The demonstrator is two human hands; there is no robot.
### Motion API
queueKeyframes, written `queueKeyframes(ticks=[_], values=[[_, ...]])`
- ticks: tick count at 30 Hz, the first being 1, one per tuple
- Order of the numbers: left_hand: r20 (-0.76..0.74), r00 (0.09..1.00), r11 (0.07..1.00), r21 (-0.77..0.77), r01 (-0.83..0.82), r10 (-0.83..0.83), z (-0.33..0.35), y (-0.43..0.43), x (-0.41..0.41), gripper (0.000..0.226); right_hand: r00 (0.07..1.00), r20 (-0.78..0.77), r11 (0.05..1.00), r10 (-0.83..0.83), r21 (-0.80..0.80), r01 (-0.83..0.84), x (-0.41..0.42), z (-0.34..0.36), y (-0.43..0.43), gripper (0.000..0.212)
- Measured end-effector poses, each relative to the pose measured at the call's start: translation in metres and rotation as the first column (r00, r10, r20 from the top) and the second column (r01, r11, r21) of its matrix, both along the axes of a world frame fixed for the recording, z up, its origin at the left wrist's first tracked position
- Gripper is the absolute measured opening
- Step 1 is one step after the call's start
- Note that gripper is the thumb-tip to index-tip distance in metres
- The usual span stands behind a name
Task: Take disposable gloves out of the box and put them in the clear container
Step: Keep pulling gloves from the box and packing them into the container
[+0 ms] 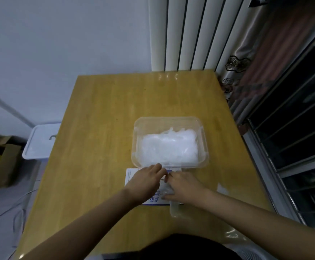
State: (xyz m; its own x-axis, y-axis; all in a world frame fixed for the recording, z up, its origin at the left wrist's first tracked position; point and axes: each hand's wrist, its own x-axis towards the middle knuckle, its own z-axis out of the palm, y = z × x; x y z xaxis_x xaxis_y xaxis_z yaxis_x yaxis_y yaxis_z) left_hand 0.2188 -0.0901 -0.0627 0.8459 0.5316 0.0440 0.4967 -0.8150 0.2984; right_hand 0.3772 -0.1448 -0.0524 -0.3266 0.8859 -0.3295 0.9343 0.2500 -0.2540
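A clear disposable glove [174, 210] is shown partly out of the box [131, 175], its loose end trailing over the box's near edge onto the bench [106, 119], just below the right hand [184, 186]. The box is laid flat beneath both hands and is largely covered by them.

The right hand is spread over the glove. Whether the film is gripped or only pressed down cannot be told through the blur. The left hand [145, 182] is reached in from the other side, its fingers [157, 167] gathered at the box's far edge beside the right fingertips. Whether anything is pinched there cannot be told either.

Just beyond the fingertips the clear container [137, 128] is set close against the box, and a heap of gloves [169, 147] is piled inside it.

The step in hand is judged to be the freeing of another glove from the box, with much of the transfer done. For the next move, the glove would need to be lifted clear, carried the short way forward over the container's near wall and released onto the heap. The thin film may cling to the fingers or drag a second glove out.

Well to the left of the hands, off the bench, a white lidded bin [40, 141] and a paper bag [1, 162] are seen.
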Motion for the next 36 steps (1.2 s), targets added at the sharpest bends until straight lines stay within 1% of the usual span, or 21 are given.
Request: queueKeyframes(ticks=[1,2,4,6,9,11,16,19,21,23,25,26,28,30,33,36], values=[[-0.066,0.998,0.999,-0.033,-0.012,0.010,-0.002,-0.004,-0.004,0.046,0.999,0.043,0.999,-0.005,-0.031,0.006,-0.002,-0.005,-0.002,0.049],[-0.162,0.986,0.997,-0.060,-0.042,0.032,-0.006,-0.006,-0.007,0.052,0.998,0.062,0.998,-0.026,-0.053,0.029,-0.003,-0.009,-0.003,0.044],[-0.339,0.938,0.983,-0.135,-0.121,0.069,-0.012,-0.011,-0.015,0.069,0.995,0.047,0.995,-0.083,-0.053,0.086,-0.003,-0.012,-0.003,0.030],[-0.389,0.917,0.970,-0.176,-0.167,0.087,-0.017,-0.013,-0.020,0.076,0.993,0.040,0.992,-0.115,-0.043,0.117,-0.003,-0.012,0.000,0.019],[-0.389,0.912,0.954,-0.201,-0.222,0.130,-0.021,-0.016,-0.021,0.078,0.993,0.052,0.994,-0.101,-0.031,0.103,-0.005,-0.011,-0.001,0.014],[-0.399,0.903,0.948,-0.192,-0.256,0.163,-0.023,-0.016,-0.018,0.079,0.994,0.053,0.995,-0.097,-0.018,0.098,-0.005,-0.009,-0.004,0.011],[-0.380,0.902,0.932,-0.206,-0.297,0.203,-0.021,-0.019,-0.010,0.078,0.992,0.004,0.992,-0.125,0.009,0.125,-0.004,0.004,-0.009,0.015],[-0.341,0.916,0.914,-0.263,-0.310,0.212,-0.017,-0.022,-0.006,0.077,0.992,0.016,0.992,-0.125,0.037,0.124,0.001,0.008,-0.011,0.020],[-0.290,0.923,0.885,-0.318,-0.341,0.252,-0.017,-0.021,-0.006,0.066,0.993,0.035,0.992,-0.111,0.068,0.108,0.006,0.011,-0.011,0.024],[-0.201,0.920,0.842,-0.375,-0.389,0.336,-0.017,-0.021,-0.010,0.044,0.994,0.026,0.992,-0.107,0.075,0.105,0.009,0.015,-0.012,0.029],[-0.138,0.902,0.807,-0.407,-0.428,0.409,-0.018,-0.019,-0.013,0.024,0.992,-0.019,0.990,-0.125,0.057,0.126,0.007,0.017,-0.013,0.035],[-0.126,0.891,0.793,-0.413,-0.447,0.437,-0.018,-0.018,-0.014,0.018,0.987,-0.063,0.988,-0.148,0.044,0.150,0.005,0.016,-0.013,0.034],[-0.131,0.875,0.773,-0.421,-0.475,0.467,-0.016,-0.017,-0.013,0.014,0.972,-0.141,0.981,-0.189,0.014,0.193,-0.005,0.012,-0.011,0.029],[-0.141,0.870,0.766,-0.423,-0.484,0.472,-0.016,-0.015,-0.010,0.013,0.962,-0.167,0.976,-0.217,-0.024,0.216,-0.014,0.005,-0.009,0.027],[-0.147,0.873,0.771,-0.419,-0.480,0.464,-0.015,-0.015,-0.009,0.010,0.958,-0.161,0.972,-0.236,-0.043,0.232,-0.023,-0.008,-0.006,0.023],[-0.115,0.867,0.759,-0.438,-0.482,0.485,-0.016,-0.017,-0.011,0.008,0.950,-0.144,0.961,-0.275,-0.040,0.272,-0.026,-0.015,-0.003,0.021]])
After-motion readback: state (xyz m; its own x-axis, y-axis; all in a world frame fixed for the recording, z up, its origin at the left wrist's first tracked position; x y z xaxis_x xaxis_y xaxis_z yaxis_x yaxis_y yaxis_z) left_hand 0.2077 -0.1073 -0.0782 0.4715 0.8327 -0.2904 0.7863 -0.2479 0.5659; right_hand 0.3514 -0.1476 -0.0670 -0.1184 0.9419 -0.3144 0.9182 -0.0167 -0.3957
